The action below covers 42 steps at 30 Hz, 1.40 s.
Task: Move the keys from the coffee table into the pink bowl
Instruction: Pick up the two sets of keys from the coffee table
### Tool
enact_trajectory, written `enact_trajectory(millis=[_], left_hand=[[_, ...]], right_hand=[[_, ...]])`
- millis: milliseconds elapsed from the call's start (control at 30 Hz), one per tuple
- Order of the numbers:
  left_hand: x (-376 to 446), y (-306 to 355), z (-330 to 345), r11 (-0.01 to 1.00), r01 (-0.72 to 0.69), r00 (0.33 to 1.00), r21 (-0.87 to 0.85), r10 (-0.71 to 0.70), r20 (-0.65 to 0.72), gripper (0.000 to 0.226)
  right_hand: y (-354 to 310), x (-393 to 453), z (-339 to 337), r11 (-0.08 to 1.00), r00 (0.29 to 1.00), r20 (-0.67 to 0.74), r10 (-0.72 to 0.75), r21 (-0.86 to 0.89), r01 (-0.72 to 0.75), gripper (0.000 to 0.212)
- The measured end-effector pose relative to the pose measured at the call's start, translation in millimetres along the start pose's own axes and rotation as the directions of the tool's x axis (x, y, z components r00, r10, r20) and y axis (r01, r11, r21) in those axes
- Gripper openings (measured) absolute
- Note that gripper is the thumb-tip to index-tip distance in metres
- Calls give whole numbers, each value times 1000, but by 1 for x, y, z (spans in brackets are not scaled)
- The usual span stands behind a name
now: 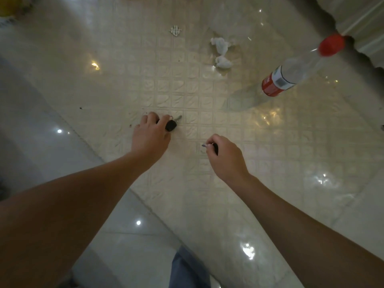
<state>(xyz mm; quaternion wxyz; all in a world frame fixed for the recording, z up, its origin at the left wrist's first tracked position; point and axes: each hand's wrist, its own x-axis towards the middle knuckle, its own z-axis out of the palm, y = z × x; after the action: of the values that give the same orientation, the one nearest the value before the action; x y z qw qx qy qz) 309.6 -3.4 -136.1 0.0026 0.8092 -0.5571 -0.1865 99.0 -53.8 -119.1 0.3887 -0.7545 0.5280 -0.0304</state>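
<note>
Two keys with black heads are in my hands over the glossy cream coffee table (pixel 270 154). My left hand (pixel 150 135) grips one black-headed key (pixel 171 124) at the table's middle; its metal blade points up and right. My right hand (pixel 225 155) is closed around a second key (pixel 214 146), with a small blade tip showing at the left of my fingers. The pink bowl is not in view.
A clear plastic bottle (pixel 291 73) with a red cap and red label stands at the right. Crumpled white tissues (pixel 221 51) lie at the back, and a small silvery wrapper (pixel 175 30) farther back. Shiny floor tiles (pixel 128 242) lie left of and below the table edge.
</note>
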Motion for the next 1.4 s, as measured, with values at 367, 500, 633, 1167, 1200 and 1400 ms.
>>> enact_trajectory(millis=[367, 500, 633, 1167, 1200, 1400], left_hand=[[-29, 44, 23, 983, -181, 980, 27, 178, 93, 24], [-42, 51, 27, 982, -180, 977, 49, 173, 127, 22], [-47, 50, 28, 983, -176, 982, 44, 172, 85, 20], [-37, 53, 26, 827, -428, 899, 363, 352, 259, 54], [-38, 52, 27, 844, -417, 901, 338, 336, 274, 52], [-44, 55, 28, 904, -331, 918, 271, 242, 315, 36]], right_hand=[[12, -26, 5, 1000, 998, 54, -12, 11, 12, 13], [14, -31, -2, 1000, 998, 62, -18, 17, 17, 13], [17, -36, -11, 999, 998, 57, -29, 20, 28, 12], [37, -38, -28, 998, 998, 33, -60, 22, 59, 12], [38, -38, -28, 998, 997, 33, -64, 19, 64, 12], [40, -45, -32, 987, 986, 68, -151, -39, 154, 11]])
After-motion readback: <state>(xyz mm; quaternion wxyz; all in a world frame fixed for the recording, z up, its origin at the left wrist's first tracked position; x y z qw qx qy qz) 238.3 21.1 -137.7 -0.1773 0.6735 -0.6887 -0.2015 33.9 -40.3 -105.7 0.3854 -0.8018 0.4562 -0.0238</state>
